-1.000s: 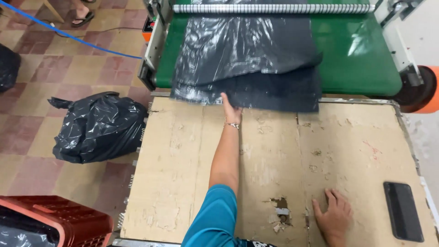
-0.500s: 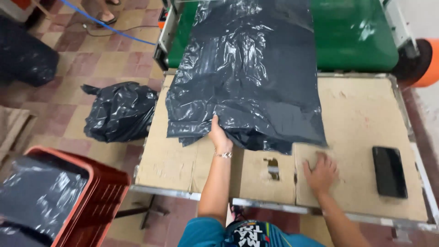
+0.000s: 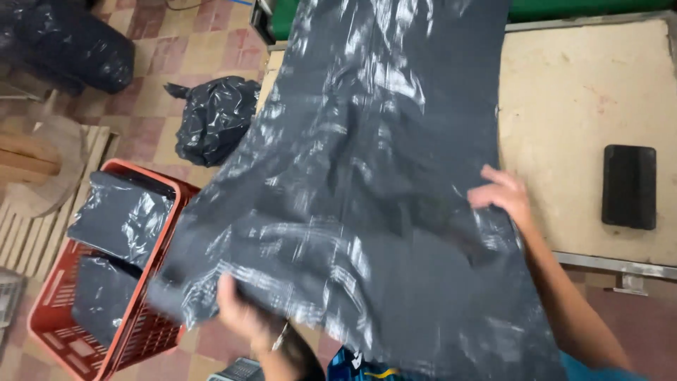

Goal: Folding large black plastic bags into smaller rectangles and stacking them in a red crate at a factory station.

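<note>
Sheeting (image 3: 367, 212), black and glossy, is hanging in a long run from the green machine (image 3: 564, 8) at the top of the view, draping down across the counter (image 3: 564, 127) and spilling over its near edge toward the person. The left hand (image 3: 243, 314) is grasping the lower left corner from underneath, fingers bunched into the plastic, so that corner is lifting clear of the floor and sitting just above the red crate (image 3: 120, 282). The right hand (image 3: 504, 197) is pinching the right edge of the sheeting, fingers curled over the fold, which is keeping the material spread wide between the two hands rather than crumpling. Holding it at both sides this way is letting the whole width stay flat and off the counter's rough cardboard top. Folded black pieces (image 3: 123, 219) are already lying in the crate, just beside the raised corner. A black phone (image 3: 629, 187) is resting on the counter, well apart to the right. A stuffed black bag (image 3: 215, 116) is sitting on the tiled floor (image 3: 151, 106) beyond the crate.
</note>
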